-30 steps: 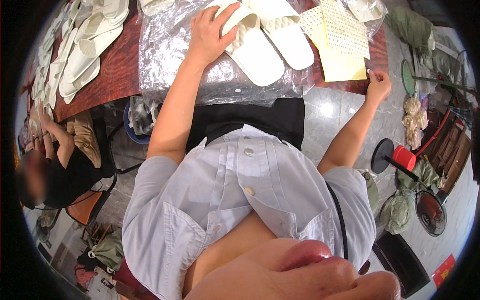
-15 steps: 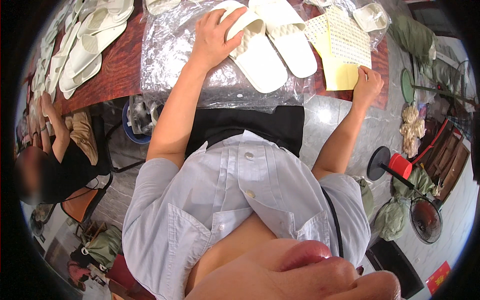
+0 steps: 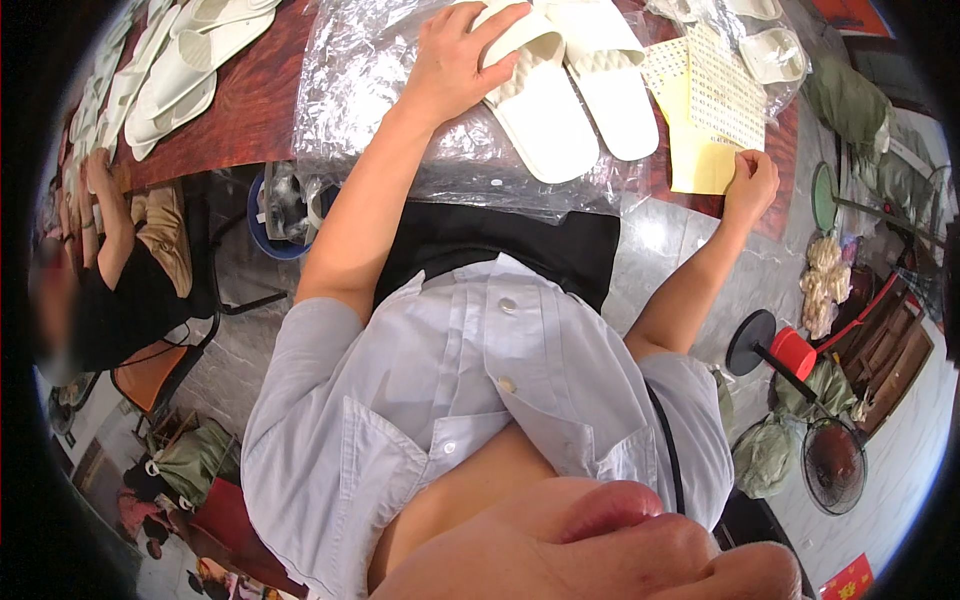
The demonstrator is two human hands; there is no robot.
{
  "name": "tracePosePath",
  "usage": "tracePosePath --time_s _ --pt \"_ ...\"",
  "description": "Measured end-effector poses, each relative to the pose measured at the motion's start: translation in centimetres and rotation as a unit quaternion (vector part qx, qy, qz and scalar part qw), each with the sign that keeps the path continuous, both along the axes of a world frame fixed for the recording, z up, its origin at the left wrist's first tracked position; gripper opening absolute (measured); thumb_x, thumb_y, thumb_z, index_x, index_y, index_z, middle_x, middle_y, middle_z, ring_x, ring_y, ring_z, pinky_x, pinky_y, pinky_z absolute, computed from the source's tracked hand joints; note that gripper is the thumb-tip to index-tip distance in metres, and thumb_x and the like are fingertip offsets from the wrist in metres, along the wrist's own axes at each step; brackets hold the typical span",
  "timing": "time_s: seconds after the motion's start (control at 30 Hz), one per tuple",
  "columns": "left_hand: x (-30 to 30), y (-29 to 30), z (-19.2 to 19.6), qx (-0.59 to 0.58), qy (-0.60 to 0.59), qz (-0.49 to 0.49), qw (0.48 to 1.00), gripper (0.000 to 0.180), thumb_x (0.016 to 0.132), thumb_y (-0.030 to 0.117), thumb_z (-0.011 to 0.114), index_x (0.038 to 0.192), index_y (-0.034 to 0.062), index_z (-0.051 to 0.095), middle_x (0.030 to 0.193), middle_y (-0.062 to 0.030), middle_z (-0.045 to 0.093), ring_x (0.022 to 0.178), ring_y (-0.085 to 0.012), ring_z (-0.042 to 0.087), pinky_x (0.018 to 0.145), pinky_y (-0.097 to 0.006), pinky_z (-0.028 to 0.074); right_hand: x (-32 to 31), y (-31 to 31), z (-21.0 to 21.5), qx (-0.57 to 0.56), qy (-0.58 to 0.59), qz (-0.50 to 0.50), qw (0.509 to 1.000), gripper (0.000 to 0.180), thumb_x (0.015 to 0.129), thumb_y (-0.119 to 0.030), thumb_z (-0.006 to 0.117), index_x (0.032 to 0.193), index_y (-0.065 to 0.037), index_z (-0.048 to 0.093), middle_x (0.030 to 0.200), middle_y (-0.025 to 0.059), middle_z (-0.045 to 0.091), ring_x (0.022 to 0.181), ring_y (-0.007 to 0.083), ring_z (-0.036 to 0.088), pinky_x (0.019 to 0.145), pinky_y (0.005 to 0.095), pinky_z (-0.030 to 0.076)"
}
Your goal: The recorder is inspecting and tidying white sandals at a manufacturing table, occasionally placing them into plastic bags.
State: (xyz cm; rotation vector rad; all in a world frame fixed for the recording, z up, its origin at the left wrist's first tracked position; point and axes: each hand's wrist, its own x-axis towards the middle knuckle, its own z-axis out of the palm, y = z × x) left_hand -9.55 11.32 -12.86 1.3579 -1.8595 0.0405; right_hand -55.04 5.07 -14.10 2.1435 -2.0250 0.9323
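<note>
Two white slide slippers (image 3: pixel 612 105) lie side by side on clear plastic bags, their padded straps toward the far edge. My left hand (image 3: pixel 465 65) is closed over the strap of the left white slipper (image 3: pixel 548 125), with the thumb at the strap's near edge and the fingertips on its top. Small stickers in rows cover a yellow-backed sticker sheet (image 3: pixel 725 95) to the right of the slippers; its near strip is bare yellow. The thumb and fingers of my right hand (image 3: pixel 752 187) pinch the sheet's near right corner. Whether a loose sticker is between them cannot be seen.
The clear plastic bags (image 3: pixel 350 120) hang over the front of the red-brown table (image 3: pixel 225 125). More white slippers (image 3: pixel 190 75) line its left side, where another person (image 3: pixel 100 290) sits. A bagged slipper (image 3: pixel 772 58) lies beyond the sheet. A fan (image 3: pixel 835 465) stands right.
The view has shifted slightly, so the table things appear farther right. Both hands keep their places on the slipper and the sheet's corner.
</note>
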Motion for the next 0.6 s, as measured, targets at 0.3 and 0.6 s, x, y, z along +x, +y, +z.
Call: tracePosePath --time_s 0.3,0.6 --pt "0.0 -0.1 0.0 -0.002 -0.002 -0.003 1.0 0.053 0.089 0.028 0.07 0.141 0.024 0.064 0.129 -0.0149 0.062 0.117 -0.0348 0.059 0.102 -0.049 0.044 1.0 0.8 -0.1 -0.041 0.076 -0.02 0.996 0.011 0.086 -0.007 0.071 0.096 -0.007 0.076 0.097 0.0098 0.073 0.095 0.0346 0.061 0.086 0.0469 0.049" --pt "0.1 -0.1 -0.2 -0.006 -0.012 -0.001 1.0 0.053 0.089 0.028 0.07 0.141 0.024 0.064 0.128 -0.0148 0.062 0.117 -0.0346 0.059 0.102 -0.048 0.043 0.0 0.1 0.4 0.007 0.037 -0.001 0.999 0.011 0.084 -0.008 0.074 0.095 -0.007 0.074 0.097 0.0105 0.073 0.096 0.035 0.061 0.086 0.0468 0.049"
